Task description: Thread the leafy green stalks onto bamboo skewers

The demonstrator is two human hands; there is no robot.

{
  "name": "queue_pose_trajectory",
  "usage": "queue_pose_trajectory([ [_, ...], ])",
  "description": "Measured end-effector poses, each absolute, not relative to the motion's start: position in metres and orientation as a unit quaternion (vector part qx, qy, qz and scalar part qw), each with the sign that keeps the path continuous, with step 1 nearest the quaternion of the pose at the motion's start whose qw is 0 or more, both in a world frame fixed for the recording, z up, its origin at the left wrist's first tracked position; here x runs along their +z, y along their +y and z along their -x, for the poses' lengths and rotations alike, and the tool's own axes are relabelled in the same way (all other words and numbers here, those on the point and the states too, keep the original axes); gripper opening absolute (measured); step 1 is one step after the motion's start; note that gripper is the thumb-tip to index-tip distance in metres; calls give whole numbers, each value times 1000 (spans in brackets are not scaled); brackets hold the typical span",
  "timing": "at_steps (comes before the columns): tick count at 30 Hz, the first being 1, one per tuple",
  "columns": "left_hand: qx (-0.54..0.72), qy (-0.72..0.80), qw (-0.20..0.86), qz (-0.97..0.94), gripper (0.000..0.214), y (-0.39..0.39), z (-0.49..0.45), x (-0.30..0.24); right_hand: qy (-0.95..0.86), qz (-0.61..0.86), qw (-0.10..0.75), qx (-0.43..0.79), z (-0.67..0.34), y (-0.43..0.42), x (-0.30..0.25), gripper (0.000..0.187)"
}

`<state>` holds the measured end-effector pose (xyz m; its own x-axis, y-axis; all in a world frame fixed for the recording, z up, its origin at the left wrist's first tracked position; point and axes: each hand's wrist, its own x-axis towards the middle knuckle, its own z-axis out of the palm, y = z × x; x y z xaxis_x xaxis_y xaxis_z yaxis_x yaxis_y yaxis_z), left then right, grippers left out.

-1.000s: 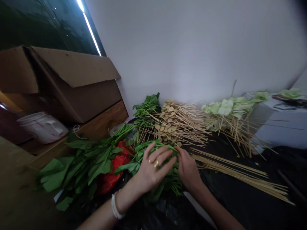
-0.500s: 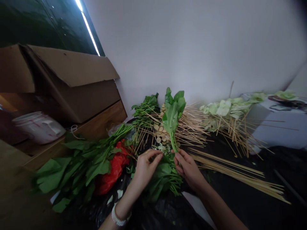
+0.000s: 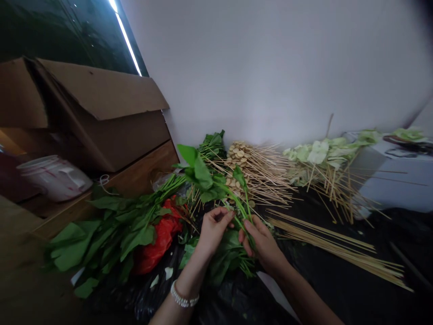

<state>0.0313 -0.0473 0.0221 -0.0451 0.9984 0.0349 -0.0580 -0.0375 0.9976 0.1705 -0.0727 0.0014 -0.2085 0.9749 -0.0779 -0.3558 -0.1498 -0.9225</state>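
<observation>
My right hand is closed around the stems of a few leafy greens, whose leaves tilt up and to the left, with one smaller leaf upright. Thumb and fingers of my left hand are pinched together right beside those stems; what lies between the fingertips is hidden. Below both hands rests a small bunch of leafy greens. Behind them are round pale slices on wooden skewers.
At left lie a larger pile of greens and a red plastic bag. Loose skewers and skewered cabbage leaves are on the right. A cardboard box and a plastic jar stand at left. Black plastic covers the surface.
The held greens have swung from upright to leaning left, and their stems have spread apart. My left hand has moved slightly right, closer to the stems.
</observation>
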Motion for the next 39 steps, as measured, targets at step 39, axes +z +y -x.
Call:
queue_pose_trajectory([
  [39,168,394,-202,-881,17,-38,36,50,-417,370,509,656,-177,-71,4,39],
])
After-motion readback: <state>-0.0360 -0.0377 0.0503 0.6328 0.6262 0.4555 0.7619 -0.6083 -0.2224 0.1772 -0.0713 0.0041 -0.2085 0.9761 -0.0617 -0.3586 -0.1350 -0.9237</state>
